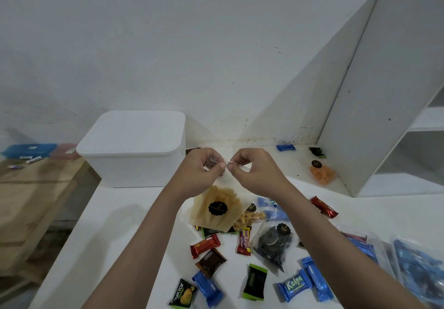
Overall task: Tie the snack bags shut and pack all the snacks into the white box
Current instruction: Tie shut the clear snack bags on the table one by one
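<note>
Pinching the clear neck of a cracker bag (214,206), the left hand (201,169) and right hand (255,169) hold it above the desk (125,224), beside the lidded white box (134,147).

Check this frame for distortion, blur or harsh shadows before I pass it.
Head view: wide-angle bending slants the shelf unit and stretches the forearms; soft shadow left of the white box; centre sharp enough to read the Kalpa wrapper; blue packets at the right edge smear.
</note>
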Available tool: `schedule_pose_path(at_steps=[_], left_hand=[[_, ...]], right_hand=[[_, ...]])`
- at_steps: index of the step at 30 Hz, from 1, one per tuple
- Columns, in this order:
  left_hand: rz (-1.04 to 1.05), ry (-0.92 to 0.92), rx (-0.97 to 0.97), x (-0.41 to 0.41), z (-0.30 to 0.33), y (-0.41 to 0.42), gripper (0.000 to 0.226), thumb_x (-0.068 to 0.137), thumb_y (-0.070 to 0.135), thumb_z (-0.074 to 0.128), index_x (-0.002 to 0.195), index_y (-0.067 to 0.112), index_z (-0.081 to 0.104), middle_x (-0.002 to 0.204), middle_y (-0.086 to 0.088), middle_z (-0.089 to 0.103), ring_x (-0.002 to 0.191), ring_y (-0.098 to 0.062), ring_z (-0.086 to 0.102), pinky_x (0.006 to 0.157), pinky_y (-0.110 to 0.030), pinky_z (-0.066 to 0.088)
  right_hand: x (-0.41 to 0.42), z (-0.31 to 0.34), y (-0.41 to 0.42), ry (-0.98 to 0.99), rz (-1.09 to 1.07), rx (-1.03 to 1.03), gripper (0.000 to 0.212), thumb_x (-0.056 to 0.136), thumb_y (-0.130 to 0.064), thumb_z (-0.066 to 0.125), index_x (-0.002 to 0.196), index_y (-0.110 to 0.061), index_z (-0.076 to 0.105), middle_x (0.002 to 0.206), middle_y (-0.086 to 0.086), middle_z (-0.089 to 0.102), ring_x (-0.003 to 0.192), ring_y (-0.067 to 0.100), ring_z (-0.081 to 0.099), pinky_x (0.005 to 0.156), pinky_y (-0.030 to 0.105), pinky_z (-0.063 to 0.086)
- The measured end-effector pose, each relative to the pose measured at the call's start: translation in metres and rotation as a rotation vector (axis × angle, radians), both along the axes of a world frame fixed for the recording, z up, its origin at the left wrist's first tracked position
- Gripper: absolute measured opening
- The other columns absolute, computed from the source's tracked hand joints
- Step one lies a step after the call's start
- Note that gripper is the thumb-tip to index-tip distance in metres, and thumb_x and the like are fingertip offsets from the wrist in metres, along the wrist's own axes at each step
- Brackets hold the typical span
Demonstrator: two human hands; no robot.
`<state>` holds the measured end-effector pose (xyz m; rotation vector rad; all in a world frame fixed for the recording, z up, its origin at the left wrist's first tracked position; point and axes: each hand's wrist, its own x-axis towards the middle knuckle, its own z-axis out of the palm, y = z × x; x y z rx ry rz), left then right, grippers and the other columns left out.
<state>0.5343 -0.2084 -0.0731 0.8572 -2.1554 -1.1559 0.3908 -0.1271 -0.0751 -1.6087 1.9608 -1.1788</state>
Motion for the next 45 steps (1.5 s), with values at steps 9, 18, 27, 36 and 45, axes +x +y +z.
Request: schedule_pose_path(at_steps=[9,18,27,36,45], left_hand=[[0.013,0.037,0.011,0.001,0.001,0.004,0.012,0.089,0.009,0.06,0.079,0.014,0.064,0.072,0.003,0.067,0.074,-0.012,0.066,0.068,-0.021,0.05],[0.085,0.098,0.082,0.014,0.003,-0.008,0.005,0.089,0.009,0.061,0.085,0.007,0.065,0.072,0.002,0.067,0.074,-0.011,0.066,0.076,-0.03,0.05],[0.065,-0.051,-0.191,0.009,0.007,-0.006,0.013,0.08,0.016,0.07,0.086,0.027,0.064,0.091,0.015,0.066,0.09,0.006,0.059,0.086,-0.019,0.045],[-0.025,-0.205,-0.341,0.005,0.017,0.001,0.006,0.08,0.023,0.072,0.079,0.025,0.067,0.082,0.013,0.066,0.083,-0.002,0.061,0.091,-0.036,0.047],[-0.048,-0.306,-0.392,0.004,0.012,0.004,0.012,0.09,0.021,0.059,0.08,0.027,0.054,0.088,0.008,0.065,0.09,-0.013,0.06,0.099,-0.04,0.037]], right_hand=[[0.005,0.006,0.001,0.068,0.004,-0.021,0.012,0.085,-0.02,0.062,0.074,-0.021,0.062,0.073,-0.013,0.06,0.078,0.006,0.058,0.07,0.023,0.046],[-0.01,0.006,0.009,0.043,-0.027,-0.001,0.006,0.085,-0.023,0.067,0.079,-0.022,0.067,0.08,-0.015,0.066,0.086,0.004,0.062,0.078,0.016,0.046],[-0.007,0.002,0.014,0.169,-0.021,-0.007,0.009,0.086,-0.019,0.061,0.08,-0.015,0.066,0.078,-0.008,0.065,0.08,0.009,0.06,0.076,0.026,0.05],[-0.009,0.0,0.014,0.233,0.057,0.036,0.009,0.09,-0.021,0.06,0.081,-0.025,0.06,0.076,-0.018,0.057,0.079,0.005,0.057,0.074,0.023,0.046],[-0.008,0.002,0.012,0.223,0.099,0.04,0.009,0.088,-0.028,0.063,0.089,-0.019,0.065,0.082,-0.016,0.061,0.082,0.003,0.058,0.077,0.021,0.048]])
